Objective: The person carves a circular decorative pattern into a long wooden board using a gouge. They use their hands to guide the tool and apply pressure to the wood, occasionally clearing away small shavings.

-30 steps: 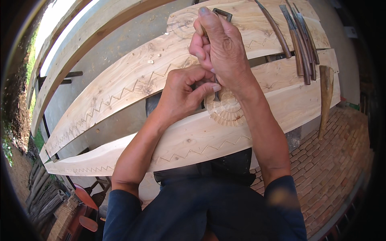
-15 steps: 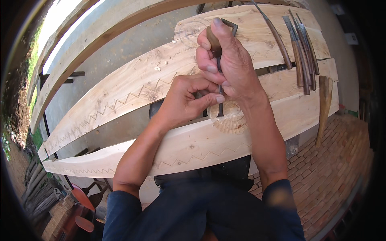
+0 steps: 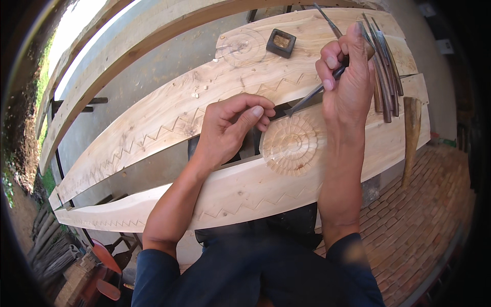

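Note:
My right hand (image 3: 350, 77) grips a dark-handled chisel (image 3: 312, 96), its blade tip pointing down-left just above a round carved rosette (image 3: 291, 144) in the near pale wooden plank (image 3: 225, 197). My left hand (image 3: 230, 128) rests on the plank's upper edge left of the rosette, fingers curled with the thumb against the forefinger, holding nothing that I can see. A zigzag line is cut along this plank and along the far plank (image 3: 169, 110).
Several dark chisels (image 3: 383, 71) lie on the planks at the right, beside a wooden mallet (image 3: 410, 133). A small square dark box (image 3: 281, 42) sits on the far plank near a faint drawn circle. Brick floor (image 3: 424, 215) lies at the right.
My right hand has lifted the chisel up and to the right, off the rosette, which now shows in full. My left hand has drawn back to the left.

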A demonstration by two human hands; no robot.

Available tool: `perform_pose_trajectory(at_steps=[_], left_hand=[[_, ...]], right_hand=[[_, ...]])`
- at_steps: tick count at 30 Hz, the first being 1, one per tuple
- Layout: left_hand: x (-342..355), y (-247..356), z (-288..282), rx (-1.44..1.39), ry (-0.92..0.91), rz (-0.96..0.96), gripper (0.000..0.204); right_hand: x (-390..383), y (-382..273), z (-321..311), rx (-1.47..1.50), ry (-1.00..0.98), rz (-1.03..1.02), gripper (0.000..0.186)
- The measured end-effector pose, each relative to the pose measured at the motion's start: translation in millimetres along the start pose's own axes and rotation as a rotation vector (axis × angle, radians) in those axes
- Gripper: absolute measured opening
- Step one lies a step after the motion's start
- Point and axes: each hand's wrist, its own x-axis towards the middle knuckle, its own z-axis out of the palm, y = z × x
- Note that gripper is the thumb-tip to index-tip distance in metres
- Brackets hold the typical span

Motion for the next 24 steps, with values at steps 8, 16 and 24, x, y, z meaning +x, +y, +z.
perform_pose_trajectory(at_steps=[8,16,24], left_hand=[[-10,-7,5,0.291,0.402,0.289,0.019],[-7,-8,0,0.187,0.47,0.174,0.022],[-9,-8,1,0.241,0.471,0.24,0.023]], right_hand=[[9,-33,0,-0.562,0.04,-0.452,0.064],[42,-20,37,-0.403,0.007,-0.505,0.049],[24,-19,39,-0.406,-0.12,-0.524,0.034]])
